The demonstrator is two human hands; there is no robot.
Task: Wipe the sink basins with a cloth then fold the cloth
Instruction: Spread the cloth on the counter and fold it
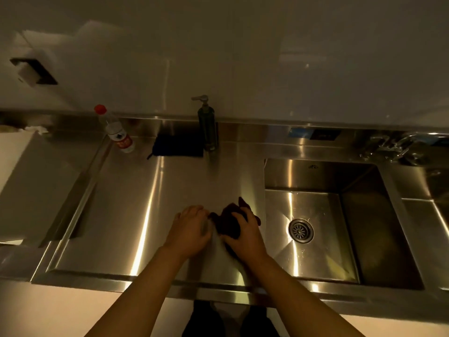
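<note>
A dark crumpled cloth (229,221) lies bunched on the steel drainboard (136,203), just left of the sink basin (364,215). My right hand (245,235) grips the cloth from its right side, fingers curled over it. My left hand (190,227) is at the cloth's left edge with curled fingers; it seems to pinch the edge, though blur hides the contact. The basin has a round drain strainer (300,231) and water drops on its floor.
At the back stand a clear bottle with a red cap (116,132), a dark folded cloth (178,147) and a soap pump dispenser (207,125). A tap (393,147) sits at the far right beside a second basin (439,190). A pale box (29,181) is left.
</note>
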